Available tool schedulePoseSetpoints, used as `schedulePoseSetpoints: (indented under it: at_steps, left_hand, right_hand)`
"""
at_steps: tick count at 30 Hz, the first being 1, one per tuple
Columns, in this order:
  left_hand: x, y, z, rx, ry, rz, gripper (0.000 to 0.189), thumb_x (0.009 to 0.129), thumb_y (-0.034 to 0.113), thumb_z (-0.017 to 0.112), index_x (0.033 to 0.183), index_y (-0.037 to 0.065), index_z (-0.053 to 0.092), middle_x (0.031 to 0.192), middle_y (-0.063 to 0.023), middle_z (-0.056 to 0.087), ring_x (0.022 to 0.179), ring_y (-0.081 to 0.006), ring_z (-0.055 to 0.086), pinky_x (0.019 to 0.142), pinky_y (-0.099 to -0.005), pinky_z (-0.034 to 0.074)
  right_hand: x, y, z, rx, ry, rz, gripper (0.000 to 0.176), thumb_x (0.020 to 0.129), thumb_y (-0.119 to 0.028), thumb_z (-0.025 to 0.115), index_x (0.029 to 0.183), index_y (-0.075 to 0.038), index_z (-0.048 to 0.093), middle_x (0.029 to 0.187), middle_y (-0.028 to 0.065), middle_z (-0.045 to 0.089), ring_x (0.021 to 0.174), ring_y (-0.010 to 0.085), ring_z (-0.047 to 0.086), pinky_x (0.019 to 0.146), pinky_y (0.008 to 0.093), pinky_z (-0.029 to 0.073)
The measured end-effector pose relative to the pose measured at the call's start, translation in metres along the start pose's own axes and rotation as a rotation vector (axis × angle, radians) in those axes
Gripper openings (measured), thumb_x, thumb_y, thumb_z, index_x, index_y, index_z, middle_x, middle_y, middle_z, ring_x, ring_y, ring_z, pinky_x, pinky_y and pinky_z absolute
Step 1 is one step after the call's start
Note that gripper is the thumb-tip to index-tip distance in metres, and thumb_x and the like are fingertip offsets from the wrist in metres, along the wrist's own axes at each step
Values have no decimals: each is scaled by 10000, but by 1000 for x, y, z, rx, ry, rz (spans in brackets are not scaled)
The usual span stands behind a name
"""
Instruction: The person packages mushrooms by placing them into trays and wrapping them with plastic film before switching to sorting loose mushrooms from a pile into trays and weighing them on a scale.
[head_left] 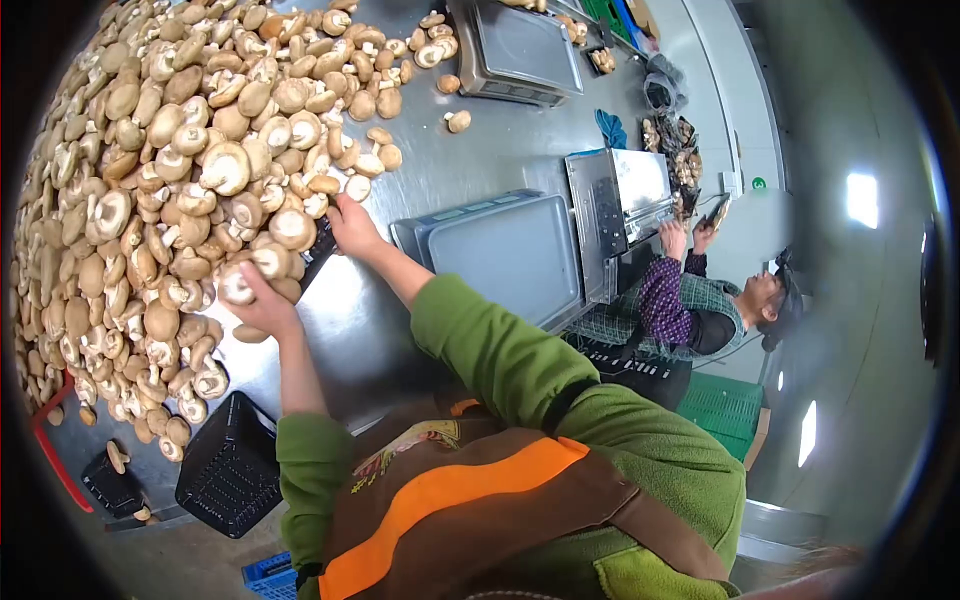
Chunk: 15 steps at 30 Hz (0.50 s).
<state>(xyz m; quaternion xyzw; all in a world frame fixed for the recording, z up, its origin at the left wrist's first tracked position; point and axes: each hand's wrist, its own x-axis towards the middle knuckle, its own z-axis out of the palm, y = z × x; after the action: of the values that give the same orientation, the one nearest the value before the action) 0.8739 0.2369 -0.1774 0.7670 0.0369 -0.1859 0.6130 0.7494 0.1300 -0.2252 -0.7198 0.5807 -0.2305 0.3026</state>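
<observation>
A large heap of brown-capped shiitake mushrooms (pixel 170 130) covers the left of the metal table. At the heap's near edge, my left hand (pixel 265 305) has its fingers closed around a shiitake mushroom (pixel 236 285), its pale underside showing. My right hand (pixel 355 228) grips the edge of a black tray (pixel 318 250), mostly hidden by mushrooms and fingers. Several mushrooms (pixel 292 229) sit at the tray, beside my left hand.
A black basket (pixel 230 465) stands at the table's near edge, by a smaller black tray (pixel 112 485). Right of my hands is a scale with a grey pan (pixel 505 250); another scale (pixel 525 50) stands farther back. A co-worker (pixel 690 305) works on the right, near a green crate (pixel 722 415).
</observation>
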Motion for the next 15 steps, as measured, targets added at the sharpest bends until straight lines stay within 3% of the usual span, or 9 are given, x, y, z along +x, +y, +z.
schedulePoseSetpoints:
  at_steps: [2,3,4,6,8,9,10,12,15]
  left_hand:
    - [-10,-19,-11,-55,-165,192,630,844,325,674,1269,-59,411,1284,-225,462,1107,-261,503,939,-358,412]
    - [-13,-21,-13,-54,-174,196,630,844,325,674,1269,-59,411,1284,-225,462,1107,-261,503,939,-358,412]
    - [-16,-21,-15,-22,-121,298,595,846,331,674,1228,-61,440,1212,-204,514,1055,-244,531,902,-352,429]
    - [-20,-12,-22,8,-84,415,563,847,337,674,1187,-62,468,1141,-184,567,1003,-227,560,866,-346,446]
    - [-21,3,-36,41,-63,257,490,864,314,658,1125,-78,521,1038,-170,618,925,-230,593,820,-345,466]
    - [-25,18,-42,-49,-93,240,429,881,295,638,1057,-90,569,968,-167,645,866,-227,610,780,-342,477]
    - [-28,31,-47,-72,-51,249,434,891,291,620,1057,-107,567,1026,-208,629,870,-247,603,793,-361,474]
    - [-27,47,-62,-92,-126,224,444,900,306,603,1062,-105,567,1038,-201,626,900,-241,597,818,-353,464]
    - [-36,81,-72,-396,-274,184,451,927,291,551,1160,-93,508,1182,-175,551,1043,-215,543,936,-345,424]
  right_hand:
    - [-25,-15,-22,558,-287,385,218,903,-86,448,1080,18,523,761,157,626,567,249,614,513,370,507]
    - [-38,-9,-18,624,-248,413,240,923,-89,441,1128,-3,530,768,97,600,531,138,568,442,281,472]
    - [-52,-9,-17,667,-219,488,261,925,-92,460,1165,-12,527,843,101,614,566,143,580,463,281,477]
    - [-69,-3,-1,599,-2,88,260,933,-92,476,1181,-39,534,898,65,614,618,116,578,468,272,468]
    - [-87,-11,-14,796,-11,193,259,940,-105,488,1191,-70,535,899,23,609,647,85,563,468,247,459]
    - [-92,-26,-28,880,-76,343,260,943,-107,483,1197,-78,530,895,17,605,628,76,549,463,232,453]
    - [-99,-36,-35,967,-142,499,261,946,-109,478,1202,-87,525,891,12,601,609,68,535,457,218,447]
    - [-107,-52,-51,974,-129,465,263,951,-99,465,1208,-96,515,875,9,596,580,57,516,448,200,445]
    - [-118,-68,-78,1010,-60,373,272,951,-64,435,1211,-89,510,877,15,599,557,63,516,436,197,442]
